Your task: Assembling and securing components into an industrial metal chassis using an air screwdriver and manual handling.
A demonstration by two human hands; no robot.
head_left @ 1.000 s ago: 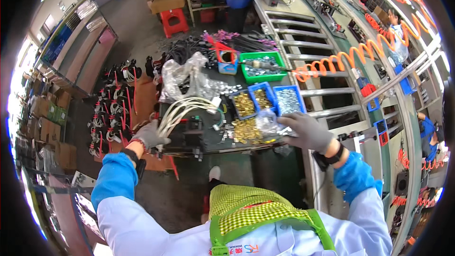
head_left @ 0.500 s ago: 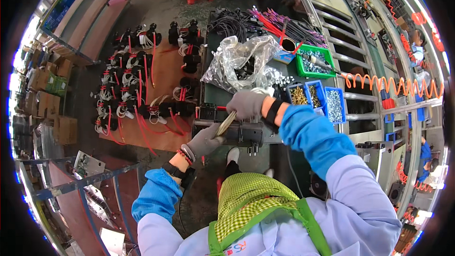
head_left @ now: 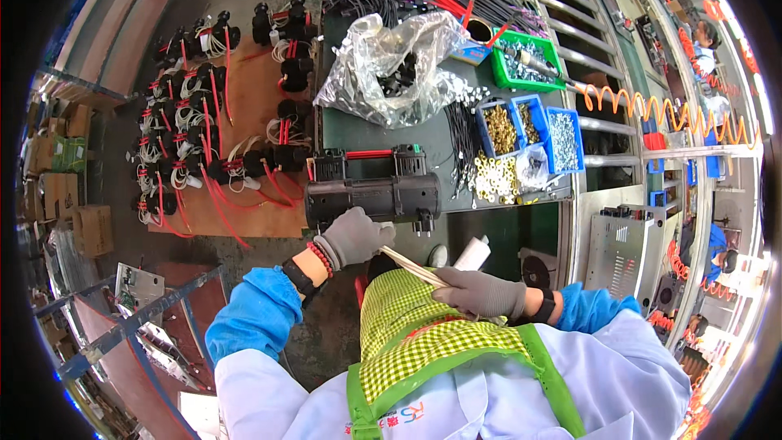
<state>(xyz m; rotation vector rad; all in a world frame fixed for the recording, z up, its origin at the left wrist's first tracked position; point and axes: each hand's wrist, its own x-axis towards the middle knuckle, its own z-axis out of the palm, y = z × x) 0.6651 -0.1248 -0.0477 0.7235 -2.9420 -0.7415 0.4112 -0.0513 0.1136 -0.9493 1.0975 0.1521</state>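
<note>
A bundle of pale cable strands [head_left: 414,266] stretches between my two gloved hands, low in front of the apron. My left hand [head_left: 356,236] is closed at the upper end of the bundle, just below a black cylindrical assembly [head_left: 371,195] with a red tube on the table's near edge. Wrapped round the lower end, my right hand [head_left: 482,292] is closed, close to my body. A white cylindrical piece [head_left: 472,253] sticks up beside the right hand; whether it is joined to the cable I cannot tell.
On the table lie a clear plastic bag [head_left: 391,73] of dark parts, a green bin [head_left: 528,61] of screws, blue bins [head_left: 564,140], and loose brass-coloured parts [head_left: 495,179]. Several black assemblies with red tubes [head_left: 195,114] stand at left. An orange coiled hose [head_left: 652,110] hangs at right.
My right hand has drawn down and right from above the black assembly to my apron, bringing the cable bundle along. The left hand stays near the assembly. The view has shifted slightly.
</note>
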